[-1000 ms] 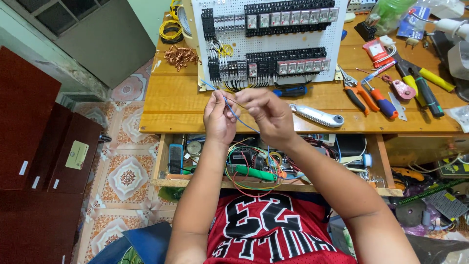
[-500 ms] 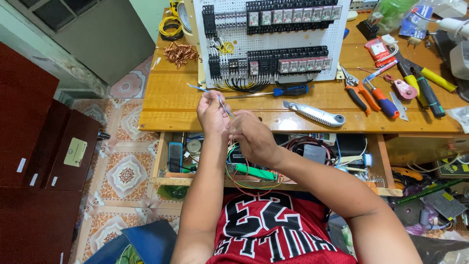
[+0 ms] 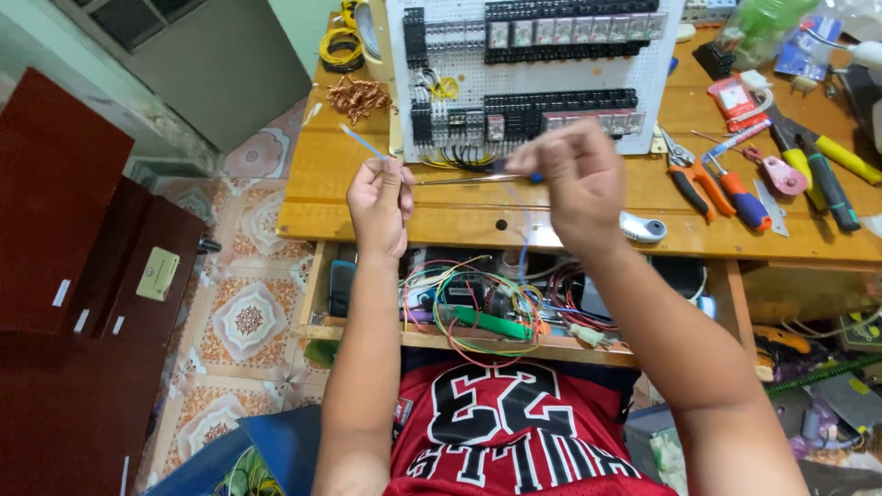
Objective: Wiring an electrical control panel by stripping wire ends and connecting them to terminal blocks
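Nearest, a shelf (image 3: 367, 332) under the wooden table (image 3: 478, 220) holds a tangle of coloured wires (image 3: 478, 317). Above it, the left hand (image 3: 379, 204) pinches one end of a thin blue wire (image 3: 363, 142), fingers closed. The right hand (image 3: 571, 179) grips a screwdriver (image 3: 469, 178), fingers curled shut. Beyond stands a white panel (image 3: 533, 78) of relays; pliers (image 3: 684, 179) lie to the right.

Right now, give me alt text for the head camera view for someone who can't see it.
Seen from above, a person's left hand and right hand stretch a thin blue wire over a wooden workbench. Behind stands a white panel of black relays; pliers and screwdrivers lie to the right.
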